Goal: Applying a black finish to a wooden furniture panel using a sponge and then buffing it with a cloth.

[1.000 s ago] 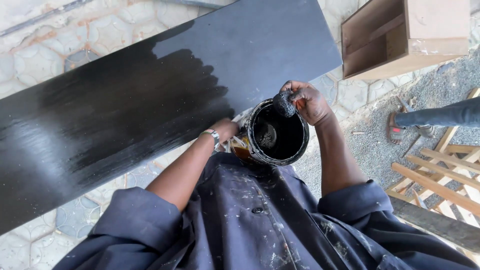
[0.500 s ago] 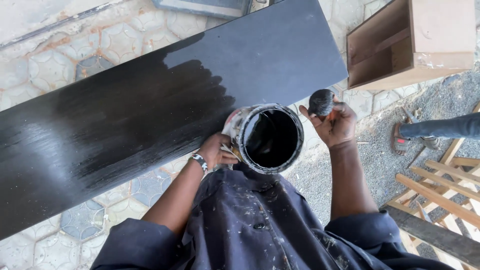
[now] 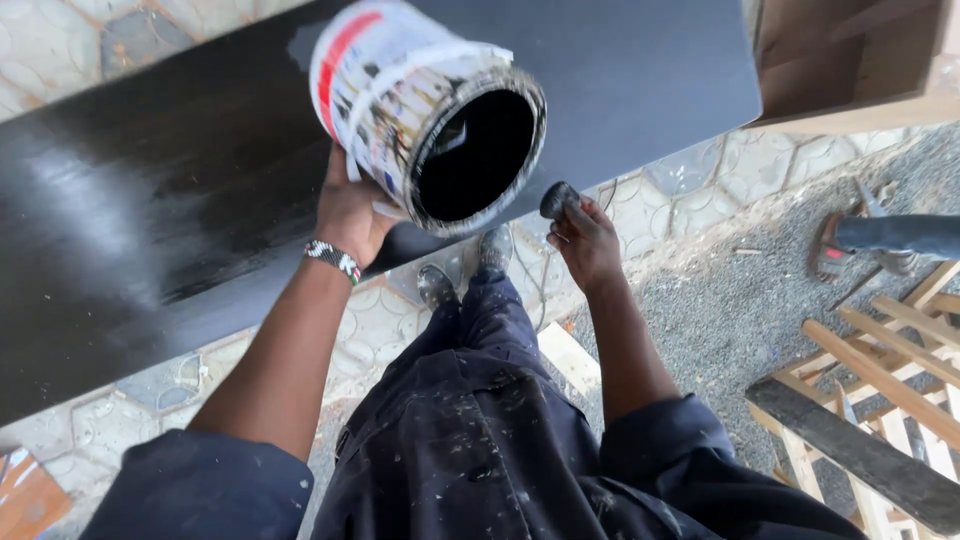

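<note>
Above the black board [image 3: 180,200] | paint can [image 3: 420,110] tipped, open mouth near | left hand [image 3: 350,205] cups its rigid, likely slick base (paint-smeared) | right hand [image 3: 585,240] pinches dark pad [image 3: 558,198]

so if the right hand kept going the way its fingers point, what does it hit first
Probably the near edge of the black painted board. The right hand, pinching a small dark pad, points up and slightly left toward it. The tilted paint can sits further left, though depth is unclear.
</note>
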